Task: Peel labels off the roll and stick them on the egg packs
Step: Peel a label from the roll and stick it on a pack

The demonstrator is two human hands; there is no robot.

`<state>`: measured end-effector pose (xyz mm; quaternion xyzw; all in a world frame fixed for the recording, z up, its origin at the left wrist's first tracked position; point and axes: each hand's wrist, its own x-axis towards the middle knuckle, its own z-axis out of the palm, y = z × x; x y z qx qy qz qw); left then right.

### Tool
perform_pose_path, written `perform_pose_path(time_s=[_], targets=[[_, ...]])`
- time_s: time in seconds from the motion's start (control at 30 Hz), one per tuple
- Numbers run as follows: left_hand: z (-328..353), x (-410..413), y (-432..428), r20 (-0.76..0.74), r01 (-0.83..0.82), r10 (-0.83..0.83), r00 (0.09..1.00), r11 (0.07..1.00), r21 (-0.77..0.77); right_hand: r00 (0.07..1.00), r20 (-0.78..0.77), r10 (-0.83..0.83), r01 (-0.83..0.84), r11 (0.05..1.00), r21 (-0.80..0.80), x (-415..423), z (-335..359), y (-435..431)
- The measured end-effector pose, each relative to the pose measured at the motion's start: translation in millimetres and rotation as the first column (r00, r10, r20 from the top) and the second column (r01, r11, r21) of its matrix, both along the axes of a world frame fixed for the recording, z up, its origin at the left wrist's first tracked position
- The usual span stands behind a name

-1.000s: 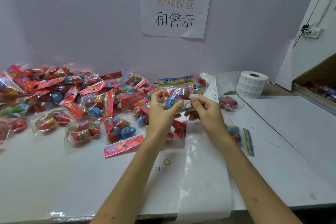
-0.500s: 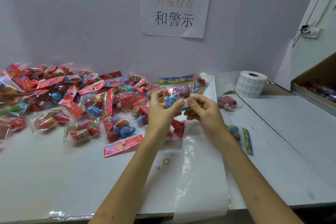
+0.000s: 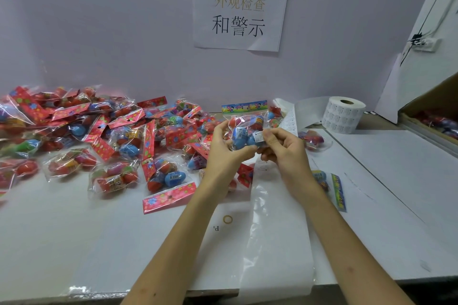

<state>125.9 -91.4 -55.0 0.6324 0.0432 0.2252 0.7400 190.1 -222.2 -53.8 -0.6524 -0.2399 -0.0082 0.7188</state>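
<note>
Your left hand (image 3: 226, 153) grips the egg pack (image 3: 244, 129) above the counter (image 3: 74, 230), and your right hand (image 3: 282, 150) pinches a label (image 3: 259, 135) against it. That slick, lumpy film could crease the label or leave a corner lifting.

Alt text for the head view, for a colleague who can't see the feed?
The left hand grips a clear egg pack of blue and red eggs while the right hand pinches a small white label against it, above a white table. A pile of egg packs lies to the left; the label roll stands back right.
</note>
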Motion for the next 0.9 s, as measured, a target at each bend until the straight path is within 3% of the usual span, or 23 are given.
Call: perform_pose_path(time_s=[0.17,0.47,0.9], targets=[[0.8,-1.3,0.3,0.007,-0.082,0.082,0.997,0.996,-0.029,0.996,0.077,0.034,-0.029,0.998,-0.064,-1.9,-0.8,0.7],[0.7,-1.1,2.8,-0.007,-0.123,0.123,0.992,0.987,-0.105,0.990,0.076,0.119,-0.109,0.986,-0.128,-2.5,-0.8,-0.6],[1.1,-2.2,1.4,-0.010,-0.090,0.089,0.996,0.995,-0.035,0.996,0.070,0.050,-0.039,0.987,-0.155,-5.7,1.5,2.9]])
